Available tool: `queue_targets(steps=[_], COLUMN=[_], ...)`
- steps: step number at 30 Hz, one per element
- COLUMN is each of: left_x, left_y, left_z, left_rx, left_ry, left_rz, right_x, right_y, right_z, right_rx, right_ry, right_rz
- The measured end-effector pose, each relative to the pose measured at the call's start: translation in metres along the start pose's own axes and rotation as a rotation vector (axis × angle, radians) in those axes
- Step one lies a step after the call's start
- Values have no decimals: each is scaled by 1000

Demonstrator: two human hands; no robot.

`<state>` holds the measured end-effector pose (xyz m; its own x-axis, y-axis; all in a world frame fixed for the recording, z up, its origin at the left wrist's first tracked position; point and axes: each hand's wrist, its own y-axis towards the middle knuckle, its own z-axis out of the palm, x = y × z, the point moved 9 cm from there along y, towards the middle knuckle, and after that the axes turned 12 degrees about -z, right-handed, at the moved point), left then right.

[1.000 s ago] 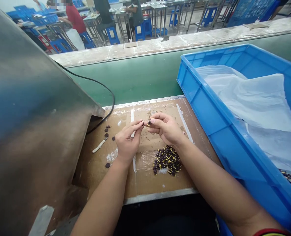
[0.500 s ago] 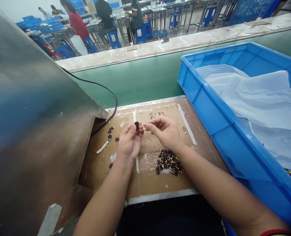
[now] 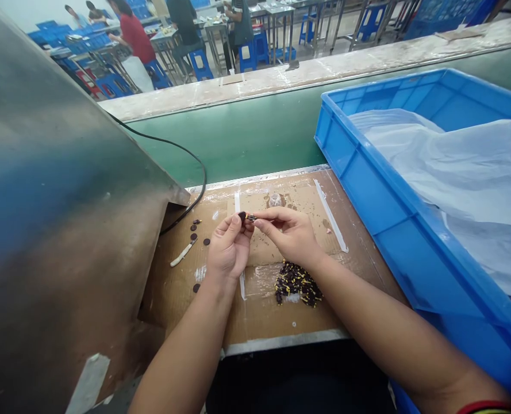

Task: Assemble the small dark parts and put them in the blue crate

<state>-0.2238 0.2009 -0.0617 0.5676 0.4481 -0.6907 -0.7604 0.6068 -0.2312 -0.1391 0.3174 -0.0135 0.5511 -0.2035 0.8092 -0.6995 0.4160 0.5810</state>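
Between the thumb and fingers of my left hand is a small dark round disc. My right hand pinches a small dark piece with yellow ends, its tip at the disc's right edge; whether the two are joined I cannot tell. Below my right wrist lies a heap of small dark and yellow pieces on the cardboard-covered table. Left of my left hand are several loose dark discs and a thin tool with a pale handle.
A large blue crate with white sheeting stands at the right. On the left rises a metal housing, with a black cable behind it. A small clear object sits beyond my hands. Several people are at tables in the background.
My right hand has moved slightly left, bringing the dark and yellow piece up against the disc. My left hand still holds the disc. The view has shifted a little.
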Motion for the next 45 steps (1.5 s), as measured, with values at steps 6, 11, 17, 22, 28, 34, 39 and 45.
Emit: queue_targets(steps=[6,11,17,22,28,34,39,45], left_x=[0,-1,0,-2,-1,-12,-15,-10], left_y=[-1,-1,0,-2,-3,-15,-24,-23], left_z=[1,0,-1,-1,-1,0,7,18], left_rx=[15,8,2,-9,-32,-131,-168,-133], left_ry=[16,45,87,116,130,470,625,744], left_rz=[3,7,27,58,93,360,451,443], right_x=[0,1,4,14,24,26,26,23], right_y=[0,1,0,-1,0,-1,-1,4], right_z=[1,0,-1,1,1,1,0,-13], right_rx=[4,6,14,43,68,58,51,-11], right_ry=[-2,-28,-101,-155,-311,-409,-420,-437], right_rz=[12,27,15,-70,-163,-192,-204,-184])
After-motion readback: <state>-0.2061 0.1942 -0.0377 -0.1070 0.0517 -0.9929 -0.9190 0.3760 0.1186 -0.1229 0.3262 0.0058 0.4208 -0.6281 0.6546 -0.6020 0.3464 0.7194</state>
